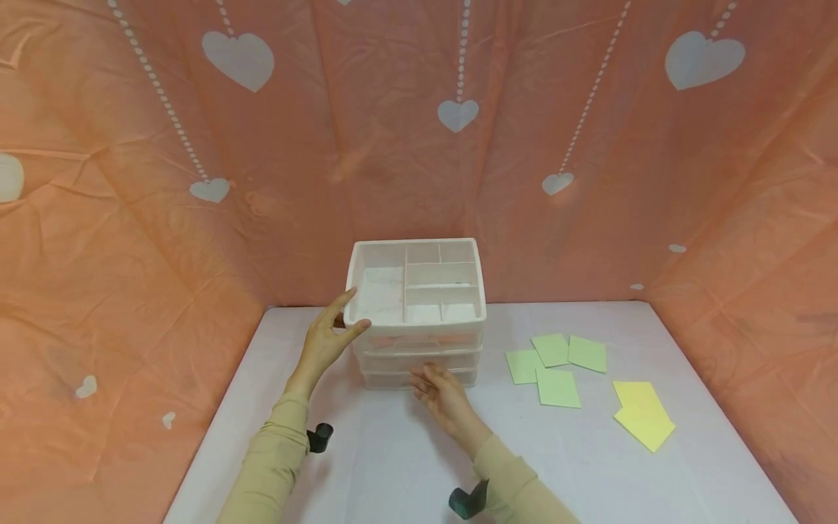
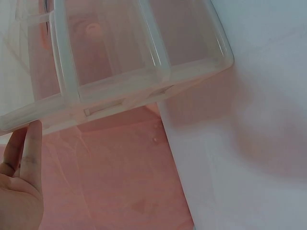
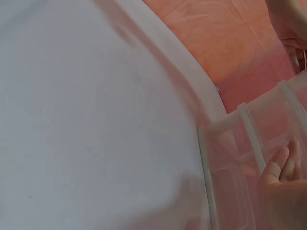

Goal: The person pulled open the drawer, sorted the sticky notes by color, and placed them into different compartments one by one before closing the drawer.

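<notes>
A white drawer organizer (image 1: 414, 324) with a divided top tray and clear drawers stands at the back middle of the table. My left hand (image 1: 325, 342) grips its front left corner, the thumb on the front of the rim and the other fingers along the side. In the left wrist view, fingers of that left hand (image 2: 24, 167) lie under the organizer's edge. Before the lower drawers, my right hand (image 1: 448, 400) has its fingers loosely bent, the fingertips close at the drawer front. The right wrist view has the right hand's thumb and fingers (image 3: 283, 165) over the clear drawers (image 3: 232, 187).
Several green paper squares (image 1: 559, 388) lie on the white table (image 1: 393, 466) right of the organizer. Nearer the right edge are overlapping yellow paper squares (image 1: 644, 422). An orange cloth with white hearts (image 1: 393, 145) closes off the back and sides.
</notes>
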`<move>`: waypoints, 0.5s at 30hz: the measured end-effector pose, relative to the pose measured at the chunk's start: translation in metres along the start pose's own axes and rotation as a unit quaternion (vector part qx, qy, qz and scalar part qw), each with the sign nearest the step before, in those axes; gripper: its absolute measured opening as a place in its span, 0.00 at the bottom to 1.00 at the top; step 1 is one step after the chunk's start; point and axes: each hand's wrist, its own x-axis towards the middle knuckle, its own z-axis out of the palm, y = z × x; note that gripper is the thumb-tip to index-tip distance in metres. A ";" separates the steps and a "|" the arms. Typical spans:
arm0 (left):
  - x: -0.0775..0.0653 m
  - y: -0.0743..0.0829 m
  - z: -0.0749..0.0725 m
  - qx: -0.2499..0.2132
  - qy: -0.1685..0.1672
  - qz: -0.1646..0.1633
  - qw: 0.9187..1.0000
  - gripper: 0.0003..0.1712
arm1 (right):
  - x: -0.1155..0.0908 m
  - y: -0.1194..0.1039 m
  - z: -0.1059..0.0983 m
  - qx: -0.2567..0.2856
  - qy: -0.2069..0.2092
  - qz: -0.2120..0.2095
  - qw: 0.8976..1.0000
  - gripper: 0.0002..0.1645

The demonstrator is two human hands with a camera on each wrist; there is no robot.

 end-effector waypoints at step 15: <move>-0.001 0.002 -0.001 0.000 -0.004 -0.008 1.000 0.38 | -0.019 -0.007 0.011 -0.029 0.004 0.029 0.999 0.39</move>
